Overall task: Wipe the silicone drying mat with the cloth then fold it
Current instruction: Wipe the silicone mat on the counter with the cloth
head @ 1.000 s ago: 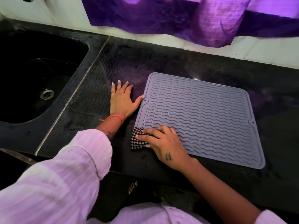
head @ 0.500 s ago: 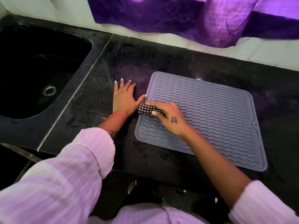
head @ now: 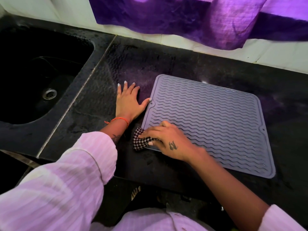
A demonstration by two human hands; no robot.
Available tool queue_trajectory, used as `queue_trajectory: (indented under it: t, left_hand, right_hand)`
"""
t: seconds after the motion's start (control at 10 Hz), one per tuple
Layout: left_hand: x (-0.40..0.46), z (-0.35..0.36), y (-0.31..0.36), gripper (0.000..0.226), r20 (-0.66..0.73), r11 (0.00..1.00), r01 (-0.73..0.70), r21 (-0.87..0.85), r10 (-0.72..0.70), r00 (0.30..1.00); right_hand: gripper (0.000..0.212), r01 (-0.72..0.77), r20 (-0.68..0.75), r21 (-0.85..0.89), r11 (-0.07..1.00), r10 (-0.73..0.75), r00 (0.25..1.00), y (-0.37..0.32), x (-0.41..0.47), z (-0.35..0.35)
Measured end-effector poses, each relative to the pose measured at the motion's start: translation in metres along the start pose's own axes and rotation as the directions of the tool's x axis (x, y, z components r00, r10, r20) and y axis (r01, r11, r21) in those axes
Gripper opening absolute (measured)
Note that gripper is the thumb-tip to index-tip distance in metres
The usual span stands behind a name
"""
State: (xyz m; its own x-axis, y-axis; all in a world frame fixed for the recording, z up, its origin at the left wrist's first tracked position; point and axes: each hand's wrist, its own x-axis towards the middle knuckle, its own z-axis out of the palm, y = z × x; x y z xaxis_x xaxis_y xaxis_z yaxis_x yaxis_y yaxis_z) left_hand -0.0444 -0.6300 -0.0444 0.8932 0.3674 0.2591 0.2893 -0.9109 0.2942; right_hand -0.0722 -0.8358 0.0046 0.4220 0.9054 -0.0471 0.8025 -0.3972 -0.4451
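Note:
A grey silicone drying mat [head: 216, 120] with wavy ridges lies flat on the black counter [head: 166, 64]. My right hand [head: 166, 140] presses a bunched black-and-white checked cloth [head: 140, 141] onto the mat's near left corner; part of the cloth hangs over onto the counter. My left hand [head: 128, 102] lies flat on the counter beside the mat's left edge, fingers spread, its thumb tip touching the mat's rim near a small hole.
A black sink [head: 36, 77] with a metal drain [head: 49, 94] is set into the counter at the left. Purple fabric [head: 191, 17] hangs over the white wall behind. The counter's front edge runs just below the mat.
My right hand slid the cloth from the mat's near left corner up along the left edge, then back down to that corner. My left hand stayed in place.

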Motion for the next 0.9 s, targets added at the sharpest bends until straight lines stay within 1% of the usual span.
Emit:
queue_trajectory:
  t: [0.1,0.2,0.3,0.4,0.5,0.6,0.7,0.8,0.9]
  left_hand:
    - [-0.001,-0.001,0.0,0.073,0.001,1.0,0.002,-0.004,-0.002,1.0]
    - [-0.002,-0.002,0.0,0.074,0.008,1.0,0.005,-0.009,-0.005,1.0]
    - [-0.001,-0.002,0.0,0.073,0.001,1.0,0.001,-0.013,-0.001,1.0]
    - [0.0,-0.001,-0.001,0.074,0.006,1.0,-0.004,-0.014,0.004,1.0]
    - [0.0,-0.001,-0.002,0.078,0.009,1.0,0.0,-0.014,0.0,1.0]
    - [0.0,0.0,-0.002,0.077,0.005,0.999,-0.003,-0.033,0.003,1.0]
    - [0.0,0.0,-0.002,0.073,-0.011,0.999,-0.006,-0.035,0.006,1.0]
    - [0.0,0.001,-0.002,0.076,-0.002,1.0,-0.005,-0.022,0.005,1.0]
    - [0.001,0.001,-0.001,0.081,0.003,1.0,0.0,-0.012,0.001,1.0]
  right_hand:
    - [0.035,0.063,0.052,-0.024,0.998,-0.062,0.997,-0.003,-0.007,-0.006]
    - [0.033,0.091,0.149,0.005,0.996,-0.09,0.985,0.002,-0.008,-0.015]
    - [0.032,-0.036,0.262,0.229,0.973,-0.026,0.965,0.02,-0.012,-0.028]
    - [0.029,-0.209,0.123,0.639,0.741,0.169,0.978,0.031,-0.012,-0.039]
    - [0.031,-0.208,-0.13,0.537,0.818,0.324,0.937,0.034,0.01,-0.03]
    - [0.034,-0.18,-0.077,0.133,0.975,0.191,0.978,0.022,0.029,-0.015]
    - [0.034,-0.131,-0.013,-0.087,0.988,0.13,0.991,0.011,0.03,-0.016]
    - [0.032,-0.061,0.047,-0.041,0.997,0.063,0.997,0.003,0.023,-0.02]
    - [0.031,-0.029,0.083,-0.004,1.0,0.03,0.996,-0.003,0.014,-0.017]
